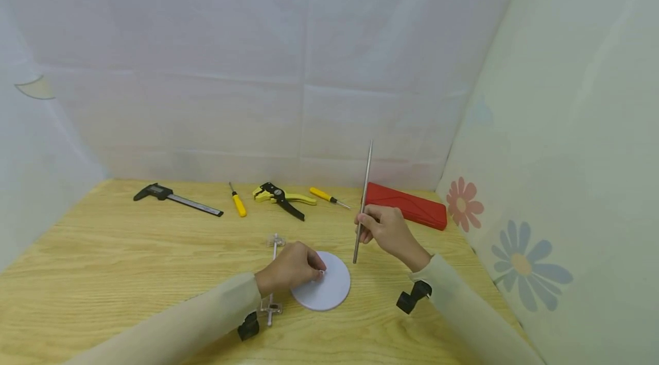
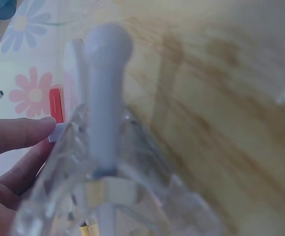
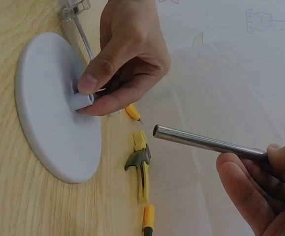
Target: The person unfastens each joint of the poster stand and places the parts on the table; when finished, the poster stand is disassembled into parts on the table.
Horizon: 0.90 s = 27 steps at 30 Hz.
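In the head view my left hand (image 1: 292, 266) reaches over a round white base (image 1: 325, 294) lying flat on the table. As the right wrist view shows, its thumb and finger pinch the short hollow stub (image 3: 81, 102) at the base's middle. My right hand (image 1: 390, 231) grips a thin metal tube (image 1: 366, 182) near its lower part. The tube stands nearly upright, slightly tilted, its open lower end (image 3: 157, 131) apart from the stub. Beside the left wrist lies a white rod (image 1: 275, 248) with clear plastic pieces (image 1: 273, 308) on it, partly hidden by the left hand.
Along the back of the wooden table lie a digital caliper (image 1: 195, 203), a yellow screwdriver (image 1: 239, 205), yellow-black wire strippers (image 1: 280, 197), another yellow screwdriver (image 1: 321, 194) and a red case (image 1: 412, 209). A flower-patterned wall (image 1: 556, 125) borders the right side.
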Tool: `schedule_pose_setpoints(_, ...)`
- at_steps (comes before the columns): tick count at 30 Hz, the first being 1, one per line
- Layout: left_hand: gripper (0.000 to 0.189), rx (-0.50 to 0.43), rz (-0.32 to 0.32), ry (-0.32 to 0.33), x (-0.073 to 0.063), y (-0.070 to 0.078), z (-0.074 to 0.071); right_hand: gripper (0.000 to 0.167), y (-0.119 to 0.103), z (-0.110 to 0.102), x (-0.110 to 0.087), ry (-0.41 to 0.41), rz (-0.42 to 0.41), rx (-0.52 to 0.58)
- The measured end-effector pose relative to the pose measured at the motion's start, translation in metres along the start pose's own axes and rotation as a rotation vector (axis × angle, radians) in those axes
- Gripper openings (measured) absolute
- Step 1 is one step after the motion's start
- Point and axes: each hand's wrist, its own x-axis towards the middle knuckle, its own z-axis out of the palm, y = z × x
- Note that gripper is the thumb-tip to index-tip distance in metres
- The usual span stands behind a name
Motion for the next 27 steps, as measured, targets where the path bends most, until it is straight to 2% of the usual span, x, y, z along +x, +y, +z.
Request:
schedule_pose_setpoints(5, 0.008, 0.002, -0.008, 0.001, 0.000, 0.000, 0.001, 0.022, 0.005, -0.002, -0.005, -0.021, 0.032, 0.025)
schedule_pose_setpoints(17, 0.009, -0.028, -0.020, -0.015, 0.002, -0.004, 0.002, 0.020, 0.021, 0.006, -0.017, -0.087, 0.169, 0.049)
schedule_pose_setpoints(27, 0.009, -0.023, -0.028, -0.017, 0.002, -0.004, 0.001, 0.023, 0.032, 0.015, -0.029, -0.143, 0.223, 0.028)
